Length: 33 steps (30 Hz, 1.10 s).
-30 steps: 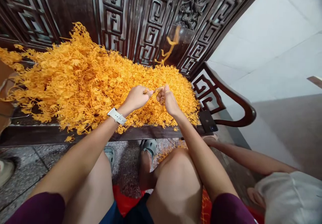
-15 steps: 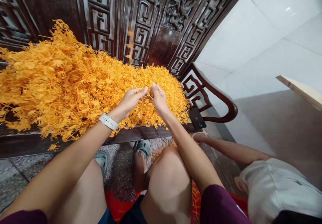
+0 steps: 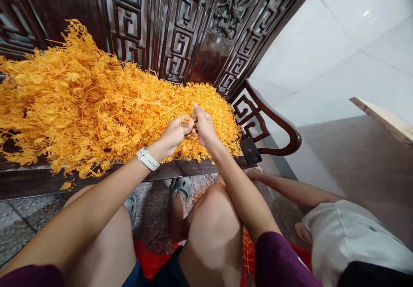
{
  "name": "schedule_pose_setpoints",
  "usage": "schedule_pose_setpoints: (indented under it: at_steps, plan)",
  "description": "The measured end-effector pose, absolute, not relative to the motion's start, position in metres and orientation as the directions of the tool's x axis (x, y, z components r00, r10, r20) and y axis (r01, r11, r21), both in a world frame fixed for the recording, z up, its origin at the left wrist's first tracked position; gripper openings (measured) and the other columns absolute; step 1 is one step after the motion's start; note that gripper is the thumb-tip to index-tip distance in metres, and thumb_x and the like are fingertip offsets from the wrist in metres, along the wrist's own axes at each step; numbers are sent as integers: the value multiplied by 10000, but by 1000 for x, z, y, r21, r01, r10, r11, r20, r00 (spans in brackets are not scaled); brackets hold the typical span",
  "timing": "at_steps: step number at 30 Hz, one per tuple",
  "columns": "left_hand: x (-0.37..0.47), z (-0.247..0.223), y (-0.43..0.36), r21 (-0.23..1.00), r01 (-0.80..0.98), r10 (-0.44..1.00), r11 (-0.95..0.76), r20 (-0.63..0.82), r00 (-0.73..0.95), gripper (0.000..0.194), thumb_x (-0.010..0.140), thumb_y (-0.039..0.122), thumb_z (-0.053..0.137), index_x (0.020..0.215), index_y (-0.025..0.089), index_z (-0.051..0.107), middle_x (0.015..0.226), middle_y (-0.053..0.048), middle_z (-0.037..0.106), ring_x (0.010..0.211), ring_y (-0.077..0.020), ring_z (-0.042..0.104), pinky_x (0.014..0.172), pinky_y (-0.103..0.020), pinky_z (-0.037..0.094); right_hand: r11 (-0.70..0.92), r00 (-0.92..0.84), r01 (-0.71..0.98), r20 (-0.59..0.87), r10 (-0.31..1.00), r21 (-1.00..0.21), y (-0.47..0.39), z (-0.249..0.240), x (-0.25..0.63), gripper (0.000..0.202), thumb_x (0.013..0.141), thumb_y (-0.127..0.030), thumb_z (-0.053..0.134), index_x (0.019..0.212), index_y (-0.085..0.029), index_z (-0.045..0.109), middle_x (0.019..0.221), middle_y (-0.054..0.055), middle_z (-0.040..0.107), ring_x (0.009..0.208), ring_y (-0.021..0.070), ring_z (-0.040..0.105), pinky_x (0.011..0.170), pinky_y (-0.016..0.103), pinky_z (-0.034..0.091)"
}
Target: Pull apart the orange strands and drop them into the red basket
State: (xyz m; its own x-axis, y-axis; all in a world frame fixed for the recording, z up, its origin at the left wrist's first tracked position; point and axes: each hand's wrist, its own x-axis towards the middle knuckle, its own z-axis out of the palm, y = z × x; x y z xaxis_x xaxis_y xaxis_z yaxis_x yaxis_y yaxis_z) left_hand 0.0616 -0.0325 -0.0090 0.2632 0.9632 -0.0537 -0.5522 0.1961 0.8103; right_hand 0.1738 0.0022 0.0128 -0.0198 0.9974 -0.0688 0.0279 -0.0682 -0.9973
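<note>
Over the pile my two hands meet, fingertips almost touching. My left hand [image 3: 175,135], with a white watch band [image 3: 147,158] on its wrist, is closed, thumb and forefinger pinching a thin orange plastic sprig [image 3: 165,109]. The sprig's stem seems to stretch up and left over the heap, though it blends with the pieces behind. My right hand [image 3: 204,128] is also closed, its thumb pointing up, with fingers curled at the sprig's near end. Its grip is partly hidden. Beneath both hands spreads a large heap of orange plastic sprigs [image 3: 87,102], tangled at left and finer at right.
The heap lies on a dark carved wooden bench [image 3: 106,171] with a curved armrest [image 3: 287,140]. A black phone [image 3: 250,150] rests at the bench's right end. Another person in a white garment [image 3: 351,235] is at lower right. A red plastic thing [image 3: 151,259] shows below my legs.
Blurred orange pieces in the air above my hands are no longer there. My left hand has moved slightly right and down, its fingers now curled more tightly against my right hand.
</note>
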Motion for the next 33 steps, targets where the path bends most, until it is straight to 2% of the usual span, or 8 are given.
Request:
schedule_pose_setpoints:
  at_steps: [4,8,12,17,20,26,30,33]
  plan:
    - [65,-7,-36,783,-583,976,215,-147,162,155,940,223,702,904,188,555,798,14,617,663,-104,568,639,-228,449,-45,-24,14,-45,999,-999,4,8,173,626,900,-721,660,650,-235,354,536,-78,324,438,74,316,383,218,273]
    - [68,-6,-36,748,-632,980,199,-151,130,131,940,169,660,902,195,537,828,14,633,675,-107,587,669,-232,469,-21,-15,-25,-21,1000,-999,4,5,172,603,876,-722,688,686,-226,404,546,-92,361,435,59,341,369,185,310]
    - [67,-4,-35,734,-635,970,239,-151,191,148,889,143,681,862,189,543,776,22,617,636,-98,570,650,-225,452,-42,-89,-42,-39,995,-998,3,8,173,584,889,-738,668,713,-225,452,503,-104,417,370,47,331,329,176,335]
    - [63,2,-36,748,-621,961,232,-76,267,171,831,127,648,749,183,509,648,28,548,529,-83,489,548,-228,355,-65,-161,-33,-59,985,-997,3,12,176,586,903,-758,641,730,-229,457,480,-88,515,319,63,429,304,179,380]
    - [59,5,-36,767,-585,954,263,-118,275,182,760,79,622,723,187,480,624,24,540,506,-90,495,509,-231,310,-67,-214,-22,-60,975,-998,3,12,175,574,923,-747,626,739,-225,475,477,-64,573,303,80,470,295,185,394]
    - [52,9,-35,731,-599,922,325,-106,371,206,601,35,607,666,177,472,590,21,490,488,-75,458,493,-215,292,-175,-296,-39,-156,942,-984,-3,20,178,522,946,-700,632,784,-221,505,538,-42,623,372,100,552,340,188,444]
    - [47,8,-34,768,-538,883,348,-75,463,168,597,51,607,656,170,503,582,9,487,459,-63,411,474,-217,260,-235,-378,-75,-190,906,-969,-7,29,190,574,877,-669,748,722,-227,416,449,-133,361,326,19,237,311,132,189]
    - [43,6,-34,799,-482,839,359,-49,542,127,602,72,611,646,164,535,591,-6,499,461,-66,418,475,-231,256,-250,-480,-54,-194,855,-967,-8,32,203,604,867,-661,763,690,-230,378,478,-155,222,396,17,88,347,145,116]
